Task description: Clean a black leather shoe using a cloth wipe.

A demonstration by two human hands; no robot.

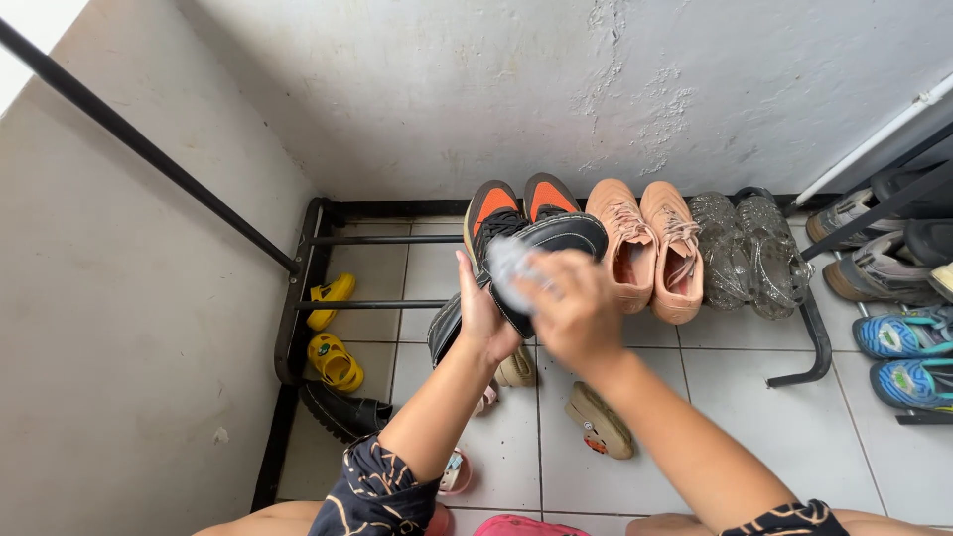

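Note:
My left hand [483,318] grips a black shoe [556,238] from below, holding it up over the shoe rack. My right hand [574,310] is closed on a small pale cloth or wipe [508,266], blurred, pressed against the shoe's side. Behind the held shoe, a pair of orange-and-black sneakers [516,203] rests on the black metal rack [316,260].
A tan pair of shoes [650,248] and clear jelly shoes [749,253] sit on the rack. Yellow child sandals [333,342], a dark shoe [342,412] and a beige clog [599,422] lie on the tiled floor. Blue sandals [908,337] fill another rack at right.

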